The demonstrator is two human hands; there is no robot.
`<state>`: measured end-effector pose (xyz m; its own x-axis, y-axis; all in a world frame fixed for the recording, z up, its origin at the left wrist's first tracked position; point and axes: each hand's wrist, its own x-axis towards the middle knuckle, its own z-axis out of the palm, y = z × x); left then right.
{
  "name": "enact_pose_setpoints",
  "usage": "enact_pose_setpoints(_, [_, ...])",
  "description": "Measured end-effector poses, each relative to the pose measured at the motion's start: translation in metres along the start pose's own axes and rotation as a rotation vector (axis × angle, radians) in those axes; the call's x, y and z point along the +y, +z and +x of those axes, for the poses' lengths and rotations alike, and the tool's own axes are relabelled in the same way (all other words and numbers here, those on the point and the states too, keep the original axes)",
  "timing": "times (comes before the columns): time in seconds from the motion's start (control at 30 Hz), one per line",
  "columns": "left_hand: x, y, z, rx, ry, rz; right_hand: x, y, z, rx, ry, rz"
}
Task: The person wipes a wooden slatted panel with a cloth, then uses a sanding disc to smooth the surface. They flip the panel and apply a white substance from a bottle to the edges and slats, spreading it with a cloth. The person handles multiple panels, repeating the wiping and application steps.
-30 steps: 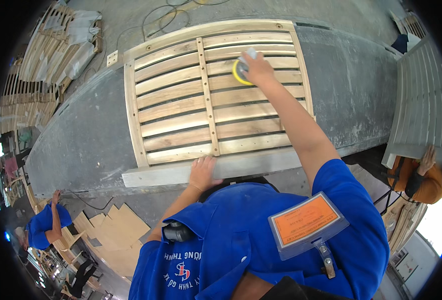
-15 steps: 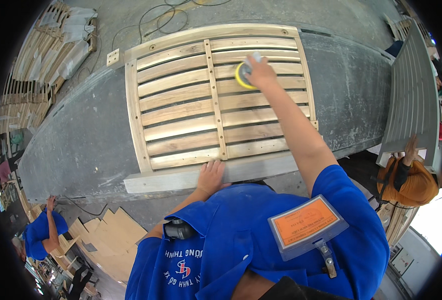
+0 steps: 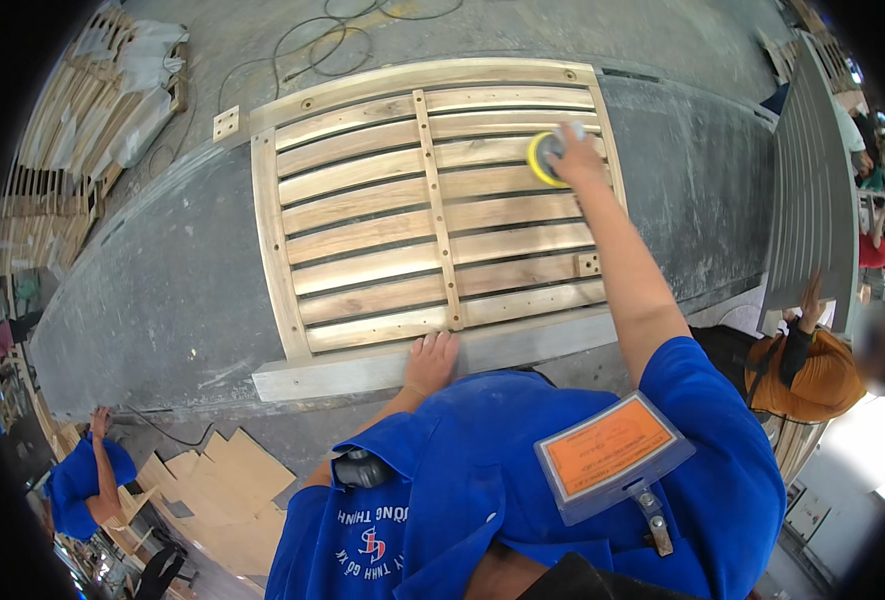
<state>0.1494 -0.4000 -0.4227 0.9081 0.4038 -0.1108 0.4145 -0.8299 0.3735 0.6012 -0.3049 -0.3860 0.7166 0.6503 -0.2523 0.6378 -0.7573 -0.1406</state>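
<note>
A slatted wooden panel (image 3: 357, 217) lies flat on the dark grey bench, with a strip of small plugs or holes down its middle bar. My right hand (image 3: 579, 158) is closed around a round sander (image 3: 542, 160) with a yellow rim, pressed against the slats of the panel's upper right part. Its far side is partly covered by my fingers. At the near edge, my left hand (image 3: 432, 360) rests on the pale front rail (image 3: 347, 375), fingers stretched out over it and holding nothing. A small wooden block with holes (image 3: 588, 265) lies on the lower right slats.
Another small block (image 3: 226, 124) stands by the panel's far left corner. The dark bench (image 3: 172, 290) extends to both sides. A grey slatted panel (image 3: 812, 190) stands at the right, touched by a co-worker's hand (image 3: 812, 300). Stacked wooden frames (image 3: 72, 150) lie far left; cables (image 3: 327, 50) cross the floor.
My right hand has moved the sander to the right and slightly nearer along the slats. The small block at lower right now shows fully beside my forearm. My left hand stays on the rail.
</note>
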Motion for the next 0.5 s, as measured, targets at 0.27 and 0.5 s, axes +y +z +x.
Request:
enact_pose_setpoints(0.27, [0.001,0.003,-0.001,-0.013,-0.02,-0.032,0.051,-0.001,-0.002,0.082,0.207,-0.014])
enact_pose_setpoints(0.5, [0.003,-0.003,-0.001,-0.009,-0.019,-0.056,-0.09,0.021,-0.04,-0.039,-0.33,-0.019])
